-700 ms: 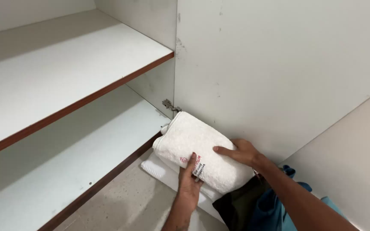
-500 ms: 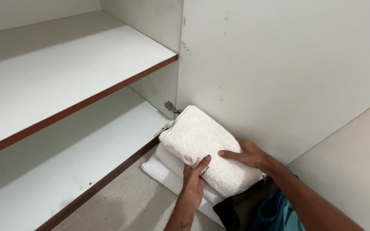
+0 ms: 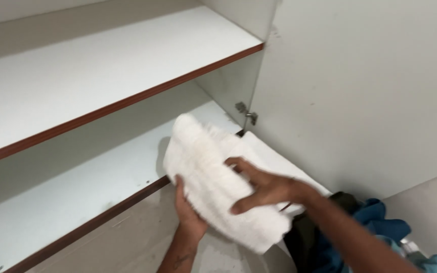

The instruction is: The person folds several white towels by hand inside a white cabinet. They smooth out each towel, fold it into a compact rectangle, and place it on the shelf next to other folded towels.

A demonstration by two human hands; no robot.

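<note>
Folded white towel (image 3: 218, 187) between both hands

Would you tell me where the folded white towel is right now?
The towel is low in the middle of the head view, held between the left hand and right hand, at the front edge of the lower shelf.

Folded towel (image 3: 218, 182) before the lower shelf (image 3: 77, 202) (clothes pile (image 3: 350, 227) to its right)

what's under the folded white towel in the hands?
Under the folded white towel: the left hand supporting its lower edge, a second flat white cloth, and dark and blue clothes at its right end. The right hand presses on top. Anything directly beneath is covered.
</note>
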